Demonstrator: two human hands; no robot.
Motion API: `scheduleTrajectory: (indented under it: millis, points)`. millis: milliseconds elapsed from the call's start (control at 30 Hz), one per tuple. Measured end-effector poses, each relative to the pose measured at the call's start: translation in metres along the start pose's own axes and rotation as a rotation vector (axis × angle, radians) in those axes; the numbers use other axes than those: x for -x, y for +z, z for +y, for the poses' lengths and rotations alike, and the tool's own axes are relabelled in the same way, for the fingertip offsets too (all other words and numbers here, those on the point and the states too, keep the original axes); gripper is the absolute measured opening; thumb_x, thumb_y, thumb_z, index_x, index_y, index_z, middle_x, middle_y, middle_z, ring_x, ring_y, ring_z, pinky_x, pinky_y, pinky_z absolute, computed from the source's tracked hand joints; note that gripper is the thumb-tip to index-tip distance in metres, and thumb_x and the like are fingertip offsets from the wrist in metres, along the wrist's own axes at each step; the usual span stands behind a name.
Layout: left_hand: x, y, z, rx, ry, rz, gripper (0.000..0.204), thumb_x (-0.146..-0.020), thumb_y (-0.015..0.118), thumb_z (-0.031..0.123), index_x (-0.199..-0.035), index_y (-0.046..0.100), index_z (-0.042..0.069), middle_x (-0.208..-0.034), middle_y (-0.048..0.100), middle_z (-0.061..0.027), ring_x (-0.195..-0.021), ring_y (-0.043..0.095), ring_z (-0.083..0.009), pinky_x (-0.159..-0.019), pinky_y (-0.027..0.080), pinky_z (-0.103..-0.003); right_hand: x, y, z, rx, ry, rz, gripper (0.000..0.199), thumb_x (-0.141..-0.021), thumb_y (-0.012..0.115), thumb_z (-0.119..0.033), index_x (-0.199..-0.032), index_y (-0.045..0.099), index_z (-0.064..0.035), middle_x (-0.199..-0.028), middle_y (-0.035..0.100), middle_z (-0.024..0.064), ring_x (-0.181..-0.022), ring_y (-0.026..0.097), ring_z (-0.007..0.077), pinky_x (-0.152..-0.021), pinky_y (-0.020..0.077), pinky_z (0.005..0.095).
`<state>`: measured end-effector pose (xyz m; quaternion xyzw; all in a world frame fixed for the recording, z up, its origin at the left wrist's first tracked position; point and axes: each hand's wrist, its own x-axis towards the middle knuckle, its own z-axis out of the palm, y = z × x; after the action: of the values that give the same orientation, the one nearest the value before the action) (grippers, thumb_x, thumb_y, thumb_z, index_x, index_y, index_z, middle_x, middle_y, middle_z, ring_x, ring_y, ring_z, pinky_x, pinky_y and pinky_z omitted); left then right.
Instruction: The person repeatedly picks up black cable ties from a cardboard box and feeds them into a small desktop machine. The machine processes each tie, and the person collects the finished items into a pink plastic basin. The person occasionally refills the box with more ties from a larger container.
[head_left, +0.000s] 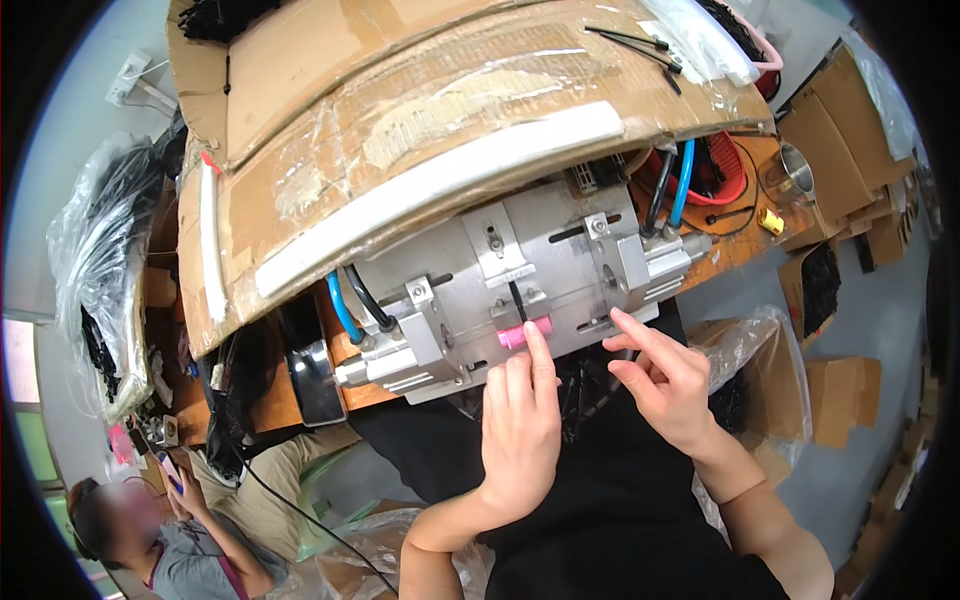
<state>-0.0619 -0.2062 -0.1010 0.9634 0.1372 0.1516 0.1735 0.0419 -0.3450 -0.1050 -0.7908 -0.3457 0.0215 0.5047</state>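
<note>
While the left hand (pixel 520 430) lies flat with its forefinger pressing the pink piece (pixel 526 332) into the grey metal fixture (pixel 520 275) at the tabletop (pixel 745 240) edge, I note the right hand (pixel 665 385) hovering beside — both grips loose, holding nothing — ready to steady it.

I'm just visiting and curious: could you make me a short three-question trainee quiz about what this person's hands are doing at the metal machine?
1. True or false: the left hand touches the pink piece with a fingertip.
2. Which colours are the hoses plugged in at the machine's left end? A) red and green B) blue and black C) all white
3. What sheet covers the machine from above?

Key: 1 true; 2 B; 3 a taped cardboard cover. The right hand holds nothing.
</note>
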Motion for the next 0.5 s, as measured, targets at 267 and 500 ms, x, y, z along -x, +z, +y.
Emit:
scheduleTrajectory:
  millis: [267,500]
  points:
    - [0.059,-0.022,-0.074,0.182,-0.311,-0.343,0.036,-0.082,0.071,0.008,-0.116,0.064,0.0,-0.108,0.059,-0.0166,-0.093,0.053,-0.0336,-0.082,0.047,-0.041,0.094,0.025,0.075,0.319,-0.032,-0.371,0.091,-0.067,0.083,-0.039,-0.143,0.044,-0.0091,-0.148,0.035,0.0208,-0.132,0.038,0.0383,-0.102,0.0349,0.0513]
    - [0.065,0.092,-0.163,0.134,-0.506,-0.026,0.029,-0.086,0.063,0.011,-0.112,0.064,0.001,-0.115,0.063,-0.0214,-0.113,0.053,-0.0444,-0.099,0.042,-0.046,0.085,0.122,0.156,0.35,-0.102,-0.448,0.086,-0.066,0.08,-0.043,-0.138,0.048,-0.0089,-0.149,0.027,0.0285,-0.137,0.026,0.0479,-0.108,0.0238,0.0638]
